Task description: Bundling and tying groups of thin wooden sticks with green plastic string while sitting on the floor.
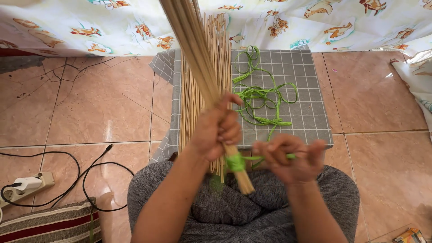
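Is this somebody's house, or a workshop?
Probably a home floor: tan floor tiles, a cartoon-print curtain and a power strip. The left hand grips a stick bundle.

Left hand fisted, raised; right hand pinching, fingers curled, forearms converging.

Stick bundle: thin pale bamboo sticks, tilted, butt end over lap, green wrap near base. Green strip: flat plastic, taut from wrap toward right.
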